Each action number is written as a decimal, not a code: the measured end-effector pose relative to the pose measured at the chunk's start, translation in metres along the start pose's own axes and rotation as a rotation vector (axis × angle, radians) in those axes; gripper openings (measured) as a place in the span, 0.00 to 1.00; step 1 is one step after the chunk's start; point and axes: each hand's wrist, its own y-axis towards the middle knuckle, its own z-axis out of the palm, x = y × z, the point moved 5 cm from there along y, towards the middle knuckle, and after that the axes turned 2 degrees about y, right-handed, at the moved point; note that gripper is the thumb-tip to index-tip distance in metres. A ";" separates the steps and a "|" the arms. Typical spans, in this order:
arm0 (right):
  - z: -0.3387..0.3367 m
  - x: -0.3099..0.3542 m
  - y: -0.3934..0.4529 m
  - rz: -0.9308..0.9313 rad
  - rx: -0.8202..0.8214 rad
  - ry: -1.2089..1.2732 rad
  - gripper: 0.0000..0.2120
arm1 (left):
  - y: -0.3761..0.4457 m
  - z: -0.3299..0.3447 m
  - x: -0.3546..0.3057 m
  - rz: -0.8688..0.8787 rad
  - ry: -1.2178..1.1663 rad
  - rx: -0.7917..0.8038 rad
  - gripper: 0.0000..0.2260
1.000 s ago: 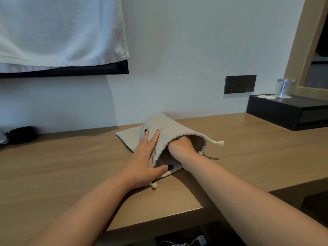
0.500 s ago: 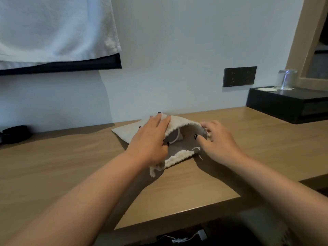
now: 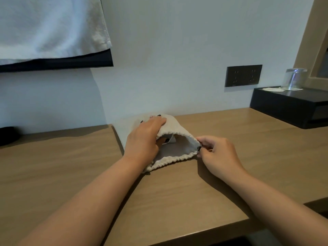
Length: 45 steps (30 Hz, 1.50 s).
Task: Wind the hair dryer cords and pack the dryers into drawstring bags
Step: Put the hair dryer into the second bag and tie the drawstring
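A pale beige drawstring cloth bag (image 3: 177,153) lay flat on the light wooden bench (image 3: 177,201) at the centre of the frame, its gathered mouth turned toward the lower right. The upper lip of the mouth was gripped by the left hand (image 3: 144,137) — fingers over the cloth, thumb tucked inside — apparently to keep the opening lifted. The right edge of the mouth was pinched by the curled fingers of the right hand (image 3: 219,153), seemingly so the opening could be stretched wide or its cord found. A small white shape showed inside; whether it was a dryer could not be told. At the right, a black box (image 3: 291,105) carried an upturned clear glass (image 3: 294,79).
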 end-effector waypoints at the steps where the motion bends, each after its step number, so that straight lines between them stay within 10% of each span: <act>1: 0.000 0.000 0.000 -0.002 -0.002 0.007 0.19 | -0.001 0.000 0.003 -0.007 -0.035 -0.023 0.22; 9: -0.005 -0.001 0.000 -0.012 -0.032 -0.084 0.11 | -0.030 -0.017 0.024 -0.242 -0.412 0.034 0.35; 25: -0.008 0.001 -0.014 -0.048 0.030 -0.385 0.09 | -0.112 -0.082 0.036 -0.320 -0.325 0.008 0.06; 33: 0.045 0.074 -0.043 -0.613 -0.091 -0.526 0.25 | -0.118 -0.087 0.041 -0.397 -0.363 -0.018 0.06; 45: 0.120 0.116 -0.039 -0.777 -0.001 -0.425 0.07 | -0.119 -0.093 0.045 -0.420 -0.392 -0.056 0.05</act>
